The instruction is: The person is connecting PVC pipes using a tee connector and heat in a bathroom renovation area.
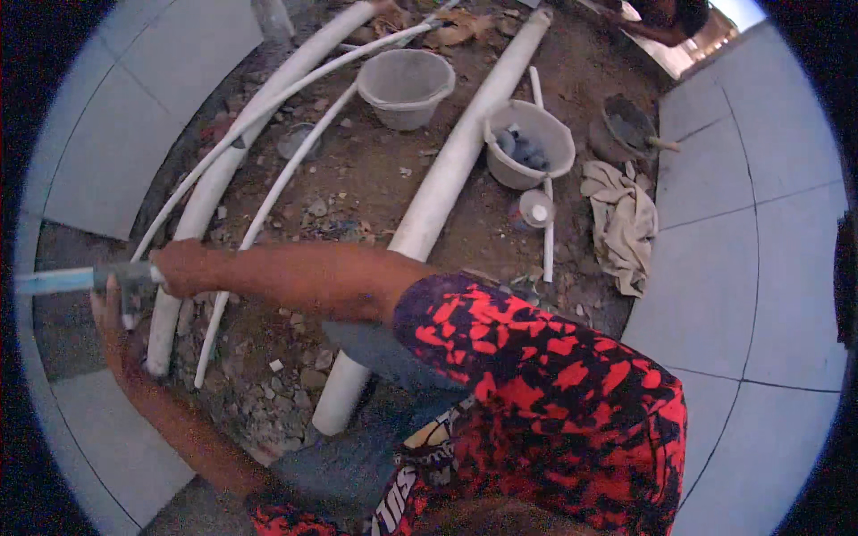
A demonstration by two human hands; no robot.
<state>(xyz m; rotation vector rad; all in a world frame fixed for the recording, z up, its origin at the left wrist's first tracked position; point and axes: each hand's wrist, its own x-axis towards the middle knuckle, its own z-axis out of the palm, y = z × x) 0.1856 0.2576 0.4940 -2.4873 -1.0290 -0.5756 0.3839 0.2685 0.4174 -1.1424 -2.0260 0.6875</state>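
At the far left, my right hand (pixel 185 268) is closed at the end of a long pale-blue and white piece (pixel 58 281) with a grey section (pixel 125 276). Blur hides what kind of thing it is. My left hand (pixel 109 313) is just below the grey section, fingers pointing up against or close beside it; their grip is smeared. Under my right forearm runs a thin white pipe (pixel 277 194). A thicker white pipe (pixel 197 205) lies beside it, close to both hands.
Another thick white pipe (pixel 447 174) crosses the rubble-strewn soil. Farther off stand a white bucket (pixel 405 105), a bucket of grey lumps (pixel 551 134) and a dark bucket (pixel 608 143). A beige cloth (pixel 617 214) lies by the tiled wall (pixel 706 286). Another person (pixel 666 22) is at the top right.
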